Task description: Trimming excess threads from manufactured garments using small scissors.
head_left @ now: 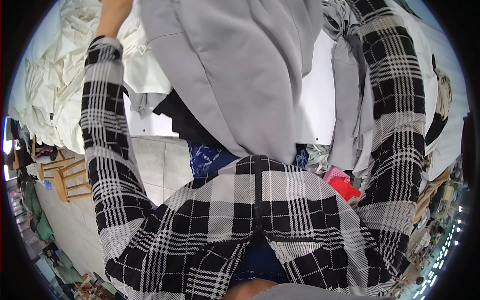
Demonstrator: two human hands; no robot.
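A large piece of smooth grey cloth (240, 65), with long seams running down it, hangs over the white table's near edge toward my lap. It looks like a garment, though its kind cannot be told. At the top left, my left hand (116, 7) shows only as a wrist and the start of the hand beside the grey cloth; the fingers are cut off by the upper edge. My right arm (397, 85) reaches up along the right side in a checked sleeve, and its hand lies outside the picture.
Cream-white cloth (55, 75) lies heaped on the left. Folded grey pieces (346, 95) hang over the white table (316, 107) at right. A red and pink object (341, 183) sits near my right elbow. Wooden stools (71, 179) stand on the tiled floor at left.
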